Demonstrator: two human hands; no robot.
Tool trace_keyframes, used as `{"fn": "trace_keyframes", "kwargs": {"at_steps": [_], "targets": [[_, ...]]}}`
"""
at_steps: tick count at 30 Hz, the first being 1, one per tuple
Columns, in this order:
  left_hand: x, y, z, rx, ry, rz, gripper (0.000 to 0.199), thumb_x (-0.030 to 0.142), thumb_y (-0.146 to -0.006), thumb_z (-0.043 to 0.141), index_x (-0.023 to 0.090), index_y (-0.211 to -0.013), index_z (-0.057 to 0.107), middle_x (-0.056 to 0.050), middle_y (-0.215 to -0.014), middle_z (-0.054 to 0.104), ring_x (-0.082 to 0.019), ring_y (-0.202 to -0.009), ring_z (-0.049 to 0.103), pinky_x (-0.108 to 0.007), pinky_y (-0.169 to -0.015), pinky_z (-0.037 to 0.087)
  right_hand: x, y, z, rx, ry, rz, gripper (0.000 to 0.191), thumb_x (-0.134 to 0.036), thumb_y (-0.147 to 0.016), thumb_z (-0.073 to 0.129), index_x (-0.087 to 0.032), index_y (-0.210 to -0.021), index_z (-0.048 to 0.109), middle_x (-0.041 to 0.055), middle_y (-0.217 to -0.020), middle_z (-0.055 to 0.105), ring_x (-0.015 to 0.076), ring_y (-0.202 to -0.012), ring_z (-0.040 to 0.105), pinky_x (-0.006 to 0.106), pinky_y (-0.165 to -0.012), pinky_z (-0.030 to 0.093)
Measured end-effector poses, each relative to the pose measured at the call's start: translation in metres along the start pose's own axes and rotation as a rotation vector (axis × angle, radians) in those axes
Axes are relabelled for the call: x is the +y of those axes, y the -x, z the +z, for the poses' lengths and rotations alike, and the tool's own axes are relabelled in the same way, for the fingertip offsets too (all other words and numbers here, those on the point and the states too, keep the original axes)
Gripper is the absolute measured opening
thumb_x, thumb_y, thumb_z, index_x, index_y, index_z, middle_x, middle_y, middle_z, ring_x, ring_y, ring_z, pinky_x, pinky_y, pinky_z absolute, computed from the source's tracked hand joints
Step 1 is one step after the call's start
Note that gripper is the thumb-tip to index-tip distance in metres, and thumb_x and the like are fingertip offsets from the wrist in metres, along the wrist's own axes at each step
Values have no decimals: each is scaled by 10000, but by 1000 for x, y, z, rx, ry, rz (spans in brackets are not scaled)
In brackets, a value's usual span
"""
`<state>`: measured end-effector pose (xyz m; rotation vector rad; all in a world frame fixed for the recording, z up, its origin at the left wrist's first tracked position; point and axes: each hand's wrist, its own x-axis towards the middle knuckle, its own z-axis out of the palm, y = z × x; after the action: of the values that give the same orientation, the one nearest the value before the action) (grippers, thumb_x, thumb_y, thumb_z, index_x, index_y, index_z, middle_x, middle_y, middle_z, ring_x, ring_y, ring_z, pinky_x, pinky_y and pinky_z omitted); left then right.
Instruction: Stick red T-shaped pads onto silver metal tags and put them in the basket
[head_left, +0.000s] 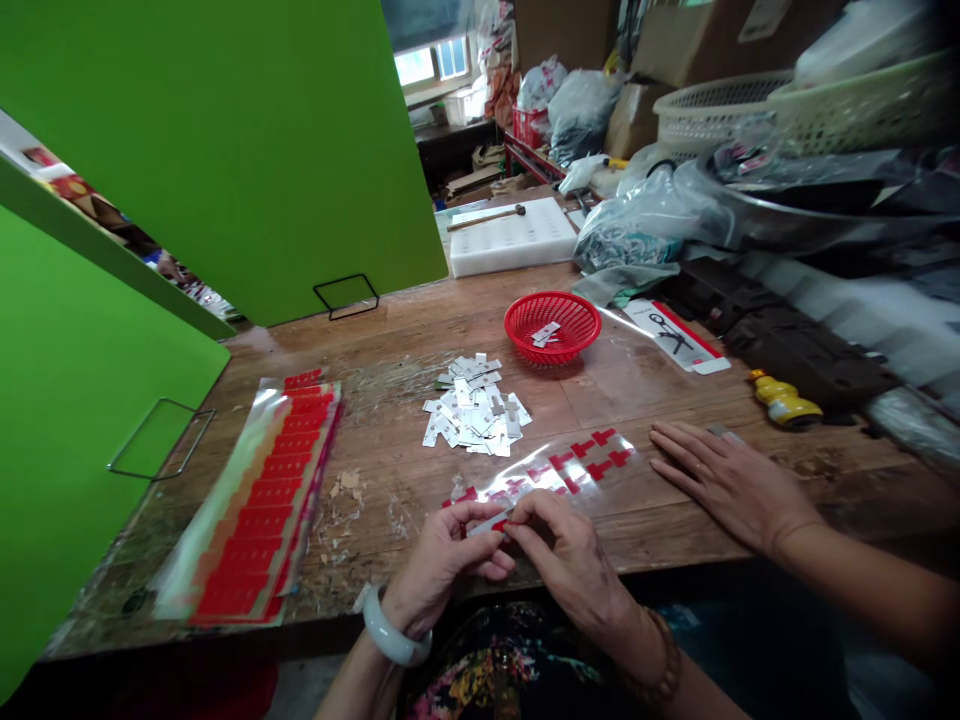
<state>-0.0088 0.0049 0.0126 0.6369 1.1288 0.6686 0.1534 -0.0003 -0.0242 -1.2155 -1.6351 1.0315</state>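
Pinching a thin silver plate [484,527] between thumb and fingers, the left hand [454,548] meets the right hand [571,560], whose thumb and forefinger press together at a small red piece [501,524] on the plate's end, near the table's front edge. Beyond the basket, on the right, lies a white card [679,338] with a red edge and a bold black figure; its small print is too blurred to read. A white label [763,18] on a cardboard box [694,50] at the back is equally illegible. Just past the hands, a clear sheet [551,480] carries red T-like stickers, and behind it sits a loose heap of silver plates [472,415]. Farther back stands a red basket [517,338] with a few plates inside. Red-printed sheets [251,545] are stacked at the left, beside green panels [285,150] with wire handles. Another person's hand [731,490] rests flat on the wood, right of the clear sheet, near a yellow bulbous object [784,398] and a dark case [787,340]. Plastic bags [652,220] crowd the right rear, next to a white block [514,240] bearing a stick.
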Motion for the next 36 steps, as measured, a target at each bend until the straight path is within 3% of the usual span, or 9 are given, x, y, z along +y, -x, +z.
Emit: {"fn": "trace_keyframes", "kwargs": {"at_steps": [5, 8, 13, 17, 27, 36], "targets": [[-3, -2, 3, 74, -20, 43, 390, 279, -707, 725, 56, -1004, 607, -104, -751, 702, -127, -607, 655, -208, -587, 525, 1, 1, 4, 14, 17, 0, 122, -135, -840, 514, -213, -749, 540, -10, -733, 561, 144, -723, 521, 260, -674, 411], [-6, -2, 6, 141, -90, 145, 351, 290, -742, 685, 67, -1004, 618, -91, -722, 704, -147, -630, 660, -243, -628, 532, 1, 1, 9, 52, 9, 1, 117, -152, -847, 500, -214, -759, 548, 3, -747, 578, 154, -730, 537, 268, -672, 434], [-13, 0, 11, 258, -211, 349, 279, 285, -774, 636, 139, -1012, 651, -79, -862, 714, -174, -701, 661, -283, -685, 537, -4, 0, 14, 126, -3, -25, 118, -201, -849, 514, -265, -773, 577, 20, -752, 607, 190, -723, 587, 302, -637, 491], [-16, -1, 11, 317, -276, 435, 248, 278, -791, 614, 157, -1003, 655, -74, -873, 715, -183, -715, 660, -286, -706, 530, -7, -1, 16, 194, 40, -71, 175, -161, -825, 537, -319, -778, 597, 43, -808, 620, 229, -792, 610, 333, -616, 516], [-12, -3, 4, 221, -82, 254, 344, 285, -745, 670, 83, -1017, 613, -91, -750, 716, -190, -662, 678, -301, -662, 550, -4, -5, 15, 164, 4, -59, 191, -159, -849, 503, -325, -834, 597, 13, -747, 642, 198, -670, 625, 306, -556, 510], [-10, -1, 0, 203, 25, 131, 413, 316, -685, 733, 81, -1011, 633, -114, -817, 717, -158, -632, 682, -230, -608, 537, -6, -6, 16, 170, -19, -48, 216, -147, -853, 481, -333, -877, 589, 15, -735, 634, 194, -643, 618, 306, -552, 508]]}}
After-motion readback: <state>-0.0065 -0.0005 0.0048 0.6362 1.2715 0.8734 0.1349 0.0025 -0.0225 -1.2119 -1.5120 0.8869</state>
